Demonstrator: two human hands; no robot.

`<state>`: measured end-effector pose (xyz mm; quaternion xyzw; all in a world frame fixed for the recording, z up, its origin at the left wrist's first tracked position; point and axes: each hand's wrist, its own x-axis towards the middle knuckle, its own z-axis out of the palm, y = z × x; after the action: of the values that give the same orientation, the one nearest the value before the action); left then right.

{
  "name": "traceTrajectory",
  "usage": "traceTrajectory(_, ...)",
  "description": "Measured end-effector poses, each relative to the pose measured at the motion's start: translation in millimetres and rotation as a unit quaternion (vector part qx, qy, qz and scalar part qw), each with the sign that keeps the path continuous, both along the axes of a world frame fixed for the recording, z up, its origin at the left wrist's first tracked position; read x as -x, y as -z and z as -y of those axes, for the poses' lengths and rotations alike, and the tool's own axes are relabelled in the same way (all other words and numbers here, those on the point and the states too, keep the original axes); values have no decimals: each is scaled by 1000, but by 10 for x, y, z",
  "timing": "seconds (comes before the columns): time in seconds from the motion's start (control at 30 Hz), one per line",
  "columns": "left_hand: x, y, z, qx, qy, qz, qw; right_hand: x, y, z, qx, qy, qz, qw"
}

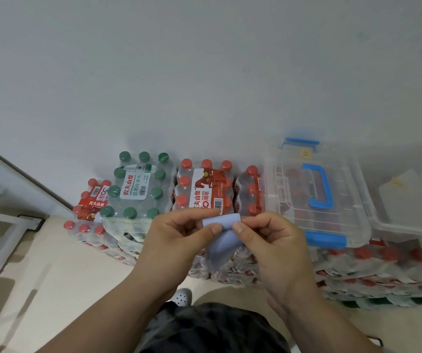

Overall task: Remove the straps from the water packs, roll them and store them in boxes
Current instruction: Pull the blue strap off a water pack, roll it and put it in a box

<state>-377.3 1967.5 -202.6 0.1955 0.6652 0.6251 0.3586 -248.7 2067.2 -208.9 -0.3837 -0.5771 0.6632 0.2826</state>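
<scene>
Your left hand point(179, 235) and right hand point(268, 240) pinch the blue strap point(223, 239), fingers point(213, 229) clamped on its rolled end so the coil can't spring loose, tail dangling. That's nearer you and left of the clear box point(288, 200); farther, left of the box, water packs point(202, 189) stand.

Free room above the water packs point(133, 187), wall point(204, 72) behind, clear box point(291, 207) at right.

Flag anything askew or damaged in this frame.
The green-cap pack sits crooked on the red-cap packs, its wrap crumpled at the near edge. Nothing else stands out; left hand and right hand pinch the strap.
</scene>
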Motion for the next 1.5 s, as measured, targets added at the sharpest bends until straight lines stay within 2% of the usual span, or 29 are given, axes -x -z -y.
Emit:
traceTrajectory(0.1,175,7,19,-3,18,-7,1000,145,-29,36,6,7,9,1000)
traceTrajectory(0.2,382,1,50,-7,44,-10,999,319,-60,90,-29,14,43,999)
traceTrajectory(0.4,854,-63,175,-14,78,-31,996,707,-110,271,-1,32,26,999)
traceTrajectory(0.5,1085,-46,249,-19,94,-33,995,913,-122,365,-35,41,39,998)
traceTrajectory(0.67,1372,-74,346,-46,92,49,994,1178,-97,537,-11,73,15,997)
traceTrajectory(0.8,1536,-31,405,-14,103,34,994,1318,-73,641,-2,91,43,995)
traceTrajectory(1.03,1697,-18,484,-26,112,43,992,1481,-104,767,1,107,71,992)
traceTrajectory(1.23,1817,-16,503,-32,120,79,989,1609,-113,826,-7,129,55,990)
traceTrajectory(1.5,1907,-3,515,-50,134,81,986,1745,-205,801,10,116,44,992)
